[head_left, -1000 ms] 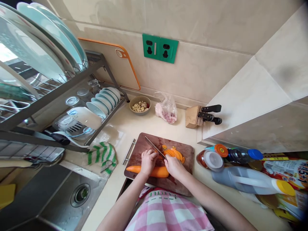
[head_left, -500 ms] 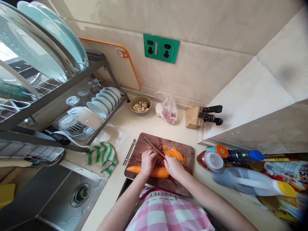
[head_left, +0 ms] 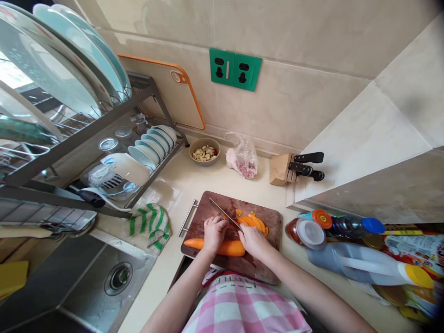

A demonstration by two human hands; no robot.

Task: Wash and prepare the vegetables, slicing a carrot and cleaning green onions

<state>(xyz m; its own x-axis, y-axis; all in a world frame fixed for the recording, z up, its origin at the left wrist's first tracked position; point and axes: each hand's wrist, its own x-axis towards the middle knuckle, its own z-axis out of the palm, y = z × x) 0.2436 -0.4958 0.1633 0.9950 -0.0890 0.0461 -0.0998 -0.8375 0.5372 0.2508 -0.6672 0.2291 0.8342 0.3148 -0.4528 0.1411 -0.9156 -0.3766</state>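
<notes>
Moved: almost nothing!
Knife (head_left: 222,212): gripped in the right hand (head_left: 252,239).
Left hand (head_left: 215,232): fingers curled, grasp hidden.
Carrot (head_left: 231,248): lying on the board (head_left: 265,272); probably stiff, slippery, best held mid-length.

The cream countertop (head_left: 187,185) carries a chopping board (head_left: 243,264), bowl (head_left: 205,163), bagged meat (head_left: 242,163) and knife block (head_left: 279,169)

With our right hand (head_left: 252,239) we grip a knife (head_left: 225,214) over the brown board (head_left: 274,224), our left hand (head_left: 214,233) curled close beside the blade, while orange slices (head_left: 255,224) lie to the right, a carrot (head_left: 232,248) lies nearer us, and a bowl (head_left: 204,162), bagged meat (head_left: 242,159) and knife block (head_left: 279,169) sit beyond.
</notes>
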